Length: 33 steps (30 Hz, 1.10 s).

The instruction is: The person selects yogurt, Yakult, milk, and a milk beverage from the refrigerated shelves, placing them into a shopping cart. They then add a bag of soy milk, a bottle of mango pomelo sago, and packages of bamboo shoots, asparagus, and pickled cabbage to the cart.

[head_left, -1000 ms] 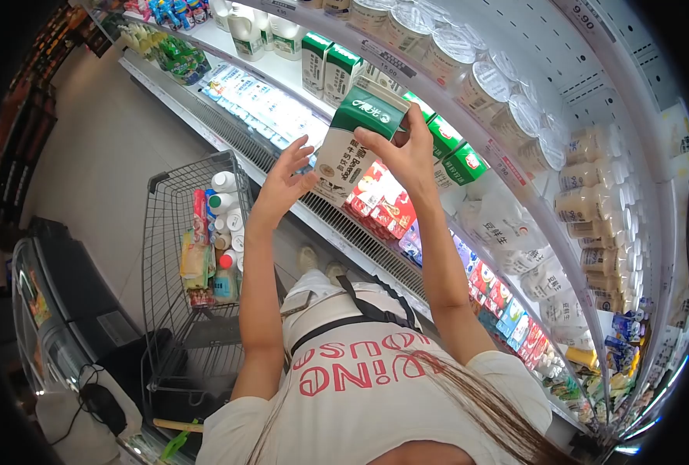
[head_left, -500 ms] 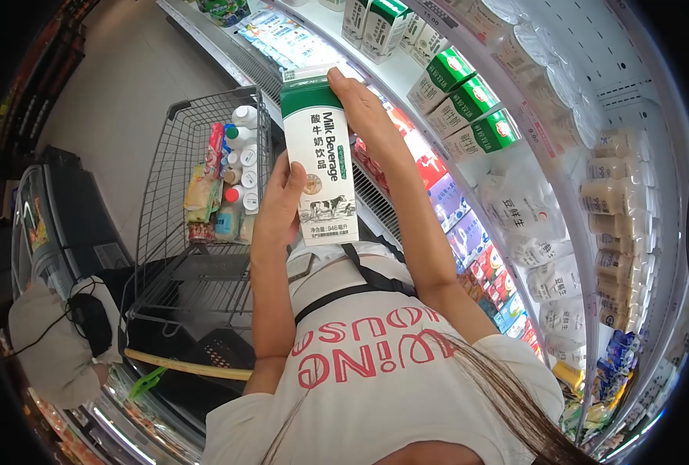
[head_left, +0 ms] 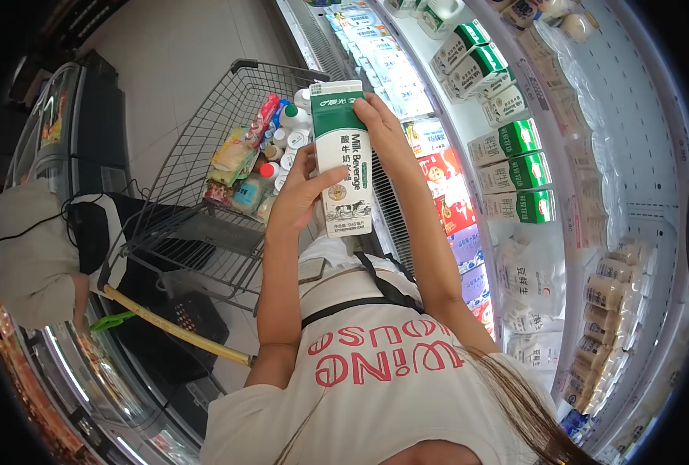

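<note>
A green-and-white milk beverage carton (head_left: 343, 167) is held upright in front of my body, its printed front facing me. My left hand (head_left: 298, 198) grips its left side, with the thumb lying across the front. At the upper right edge, my right hand (head_left: 379, 128) is closed round the carton with its thumb on the green band. The fingers behind the carton are mostly hidden. Just beyond my left hand is a wire shopping cart (head_left: 182, 167) holding bottles (head_left: 294, 118) and food packs (head_left: 236, 155).
To the right, a chilled shelf (head_left: 468, 132) carries green-topped cartons (head_left: 519, 172), bagged drinks (head_left: 527, 267) and packed cups (head_left: 604, 310). Another person (head_left: 38, 256) stands at the left near the cart handle (head_left: 182, 329). Freezer cases (head_left: 81, 372) line the lower left.
My view has turned, so the cart and shelf appear shifted. The carton sits further right in view. My left thumb has moved higher across its front; both hands still hold it.
</note>
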{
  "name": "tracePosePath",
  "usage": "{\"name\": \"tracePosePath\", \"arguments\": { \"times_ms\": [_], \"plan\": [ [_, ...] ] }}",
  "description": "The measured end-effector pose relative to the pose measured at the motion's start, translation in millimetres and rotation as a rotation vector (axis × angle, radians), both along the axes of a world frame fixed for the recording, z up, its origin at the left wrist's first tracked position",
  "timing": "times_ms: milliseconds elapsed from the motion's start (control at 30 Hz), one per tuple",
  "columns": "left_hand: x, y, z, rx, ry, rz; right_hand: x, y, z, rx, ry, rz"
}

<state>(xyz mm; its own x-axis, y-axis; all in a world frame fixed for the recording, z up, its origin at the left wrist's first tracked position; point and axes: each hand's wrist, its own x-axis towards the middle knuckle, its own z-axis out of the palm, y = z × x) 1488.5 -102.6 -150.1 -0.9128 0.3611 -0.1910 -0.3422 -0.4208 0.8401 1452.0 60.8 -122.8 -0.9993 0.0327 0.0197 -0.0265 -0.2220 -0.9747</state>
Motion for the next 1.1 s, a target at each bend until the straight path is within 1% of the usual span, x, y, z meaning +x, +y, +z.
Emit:
{"name": "tracePosePath", "arguments": {
  "times_ms": [100, 133, 233, 267, 367, 400, 500, 533, 567, 600, 667, 700, 733, 800, 833, 867, 933, 1033, 1100],
  "plan": [
    [-40.9, -26.1, -5.4, -0.11, 0.038, 0.044, -41.8, -29.4, -8.7, 0.083, 0.128, 0.117],
    [-56.5, -33.1, -5.8, -0.114, 0.049, 0.094, -61.5, -41.4, -13.7, 0.145, 0.2, 0.124],
    [-121.2, -58.7, -29.8, -0.174, 0.149, 0.239, -126.3, -70.7, -18.3, 0.309, 0.285, 0.232],
    [-141.0, -66.7, -35.1, -0.224, 0.151, 0.321, -150.5, -80.7, -23.7, 0.407, 0.3, 0.244],
    [-206.1, -94.9, -65.9, -0.384, 0.327, 0.485, -202.2, -109.7, -21.7, 0.56, 0.274, 0.335],
    [-229.9, -103.9, -81.5, -0.394, 0.344, 0.542, -226.2, -122.9, -45.4, 0.512, 0.4, 0.279],
    [-304.0, -135.7, -134.2, -0.452, 0.389, 0.695, -268.8, -140.2, -94.5, 0.633, 0.328, 0.201],
    [-324.8, -144.5, -151.3, -0.482, 0.393, 0.739, -274.9, -139.2, -115.7, 0.705, 0.268, 0.188],
    [-341.6, -149.9, -165.4, -0.509, 0.399, 0.783, -272.9, -136.2, -135.0, 0.756, 0.206, 0.179],
    [-355.3, -152.9, -174.7, -0.51, 0.362, 0.812, -269.0, -135.3, -158.4, 0.745, 0.185, 0.179],
    [-380.1, -159.9, -210.2, -0.592, 0.329, 0.839, -256.2, -130.3, -193.0, 0.866, 0.235, 0.215],
    [-389.1, -161.3, -230.8, -0.634, 0.311, 0.853, -248.6, -126.7, -198.5, 0.871, 0.211, 0.269],
    [-394.2, -160.8, -252.0, -0.655, 0.291, 0.874, -239.6, -122.6, -202.3, 0.876, 0.19, 0.326],
    [-408.5, -157.5, -286.9, -0.688, 0.263, 0.92, -221.7, -115.5, -207.9, 1.052, 0.143, 0.403],
    [-416.4, -153.7, -295.4, -0.666, 0.264, 0.93, -210.3, -112.2, -207.0, 1.089, 0.147, 0.401],
    [-419.5, -148.4, -303.6, -0.645, 0.262, 0.938, -199.8, -109.0, -200.2, 1.197, 0.133, 0.46],
    [-424.2, -135.1, -310.1, -0.599, 0.222, 0.985, -175.3, -103.1, -199.9, 1.278, 0.241, 0.454],
    [-437.0, -126.8, -325.2, -0.599, 0.141, 0.996, -141.8, -95.7, -198.7, 1.252, 0.24, 0.474],
    [-439.6, -129.2, -333.0, -0.723, 0.077, 0.913, -124.0, -94.9, -200.3, 1.278, 0.257, 0.459]
  ]
}}
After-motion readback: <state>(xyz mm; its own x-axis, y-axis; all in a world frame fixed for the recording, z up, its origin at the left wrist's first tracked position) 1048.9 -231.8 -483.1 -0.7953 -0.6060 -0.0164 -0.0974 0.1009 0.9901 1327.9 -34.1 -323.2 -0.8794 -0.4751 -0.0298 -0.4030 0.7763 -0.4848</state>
